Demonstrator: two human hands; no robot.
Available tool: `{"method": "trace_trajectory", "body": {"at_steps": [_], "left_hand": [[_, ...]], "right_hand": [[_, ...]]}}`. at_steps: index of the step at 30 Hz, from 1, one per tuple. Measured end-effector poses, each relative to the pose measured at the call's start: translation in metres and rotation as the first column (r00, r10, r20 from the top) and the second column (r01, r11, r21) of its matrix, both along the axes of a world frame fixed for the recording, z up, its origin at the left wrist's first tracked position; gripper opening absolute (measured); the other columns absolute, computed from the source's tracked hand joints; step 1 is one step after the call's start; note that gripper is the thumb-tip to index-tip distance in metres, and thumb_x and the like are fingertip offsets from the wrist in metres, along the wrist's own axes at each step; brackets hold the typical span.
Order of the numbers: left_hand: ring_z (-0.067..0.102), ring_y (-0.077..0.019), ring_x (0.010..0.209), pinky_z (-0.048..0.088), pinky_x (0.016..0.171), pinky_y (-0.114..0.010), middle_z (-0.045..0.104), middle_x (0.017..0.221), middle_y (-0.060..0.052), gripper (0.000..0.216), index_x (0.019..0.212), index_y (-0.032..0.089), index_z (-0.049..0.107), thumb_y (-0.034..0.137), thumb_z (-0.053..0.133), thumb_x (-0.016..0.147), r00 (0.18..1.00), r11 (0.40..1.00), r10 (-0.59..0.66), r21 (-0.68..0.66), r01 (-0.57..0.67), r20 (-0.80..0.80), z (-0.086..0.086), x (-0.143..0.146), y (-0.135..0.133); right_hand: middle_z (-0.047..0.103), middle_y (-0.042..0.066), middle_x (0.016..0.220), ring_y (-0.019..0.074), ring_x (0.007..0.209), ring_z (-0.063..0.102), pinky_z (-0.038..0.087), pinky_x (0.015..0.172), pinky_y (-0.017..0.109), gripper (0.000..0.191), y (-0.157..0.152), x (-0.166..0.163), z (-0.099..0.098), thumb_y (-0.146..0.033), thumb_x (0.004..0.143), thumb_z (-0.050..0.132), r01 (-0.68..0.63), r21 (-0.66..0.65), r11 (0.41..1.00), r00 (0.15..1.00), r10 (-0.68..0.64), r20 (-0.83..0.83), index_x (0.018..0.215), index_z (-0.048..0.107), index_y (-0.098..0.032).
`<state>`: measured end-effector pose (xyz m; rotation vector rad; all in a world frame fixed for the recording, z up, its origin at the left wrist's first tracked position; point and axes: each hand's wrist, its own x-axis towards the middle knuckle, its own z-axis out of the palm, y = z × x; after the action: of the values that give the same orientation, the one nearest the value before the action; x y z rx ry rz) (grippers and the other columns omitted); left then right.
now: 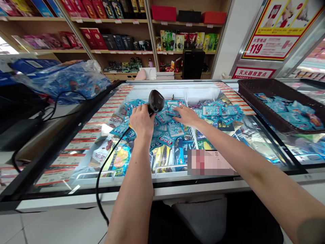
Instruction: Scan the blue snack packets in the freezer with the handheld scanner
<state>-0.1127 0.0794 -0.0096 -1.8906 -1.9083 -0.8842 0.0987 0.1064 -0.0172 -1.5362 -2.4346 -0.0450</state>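
Note:
My left hand [141,120] is wrapped round the handle of a black barcode scanner [155,101], whose head points down at a heap of light-blue ice-cream packets [175,128] on the glass top of a chest freezer [162,183]. A black cable [101,183] runs from the scanner down past my left arm. My right hand [186,114] lies on the packets with its fingers stretched out flat, touching one just right of the scanner head.
A dark woven basket [269,88] with more blue packets stands at the right on the freezer. A plastic bag of blue goods [63,79] lies at the left by a black counter. Shelves of boxed goods [114,37] fill the back wall.

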Motion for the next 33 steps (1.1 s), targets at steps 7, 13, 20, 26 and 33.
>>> {"method": "trace_trajectory", "body": {"at_steps": [7, 13, 20, 26, 33], "left_hand": [[0.058, -0.0333, 0.107, 0.045, 0.087, -0.041, 0.068, 0.106, -0.012, 0.031, 0.111, 0.020, 0.062, 0.036, 0.062, 0.085, 0.999, 1.000, 0.010, 0.000, -0.010, -0.041, 0.002, 0.004, -0.002], [0.057, -0.0327, 0.107, 0.045, 0.088, -0.041, 0.068, 0.107, -0.012, 0.032, 0.112, 0.020, 0.062, 0.036, 0.061, 0.085, 0.999, 1.000, 0.002, 0.019, -0.001, -0.047, 0.002, 0.005, -0.002], [0.057, -0.0331, 0.106, 0.043, 0.087, -0.043, 0.067, 0.106, -0.012, 0.037, 0.120, 0.021, 0.060, 0.032, 0.059, 0.084, 0.984, 0.983, -0.142, 0.104, 0.154, -0.111, 0.006, 0.013, -0.005], [0.057, -0.0310, 0.105, 0.042, 0.083, -0.040, 0.068, 0.103, -0.011, 0.037, 0.121, 0.022, 0.059, 0.033, 0.058, 0.085, 0.916, 0.952, -0.286, 0.021, 0.304, -0.280, 0.005, 0.029, -0.008], [0.057, -0.0313, 0.105, 0.042, 0.083, -0.040, 0.068, 0.102, -0.012, 0.039, 0.122, 0.022, 0.058, 0.033, 0.061, 0.085, 0.866, 0.937, -0.339, -0.044, 0.348, -0.367, 0.002, 0.034, -0.007]], "right_hand": [[0.068, 0.016, 0.117, 0.0294, 0.097, 0.067, 0.050, 0.077, 0.037, 0.040, -0.017, 0.012, 0.002, -0.037, 0.099, 0.041, -0.010, 0.034, 0.999, 0.985, 0.004, 0.171, 0.130, 0.052, -0.013], [0.069, 0.006, 0.119, 0.0229, 0.103, 0.065, 0.048, 0.081, 0.033, 0.043, -0.016, 0.037, -0.001, -0.043, 0.104, 0.030, -0.084, 0.031, 0.996, 0.996, 0.085, -0.010, 0.128, 0.060, -0.023], [0.071, 0.008, 0.102, 0.0237, 0.093, 0.064, 0.045, 0.074, 0.032, 0.048, -0.022, 0.081, 0.004, -0.048, 0.102, 0.031, 0.191, 0.258, 0.947, 0.967, -0.136, -0.215, 0.113, 0.072, -0.025], [0.071, 0.003, 0.069, 0.0221, 0.068, 0.067, 0.051, 0.065, 0.034, 0.040, -0.029, 0.134, -0.011, -0.052, 0.096, 0.046, 0.233, 0.079, 0.969, 0.812, -0.149, -0.565, 0.101, 0.075, -0.024], [0.071, 0.004, 0.076, 0.0202, 0.060, 0.067, 0.058, 0.053, 0.037, 0.035, -0.032, 0.152, -0.027, -0.045, 0.087, 0.057, 0.133, -0.098, 0.986, 0.558, -0.156, -0.815, 0.107, 0.075, -0.022]]}}
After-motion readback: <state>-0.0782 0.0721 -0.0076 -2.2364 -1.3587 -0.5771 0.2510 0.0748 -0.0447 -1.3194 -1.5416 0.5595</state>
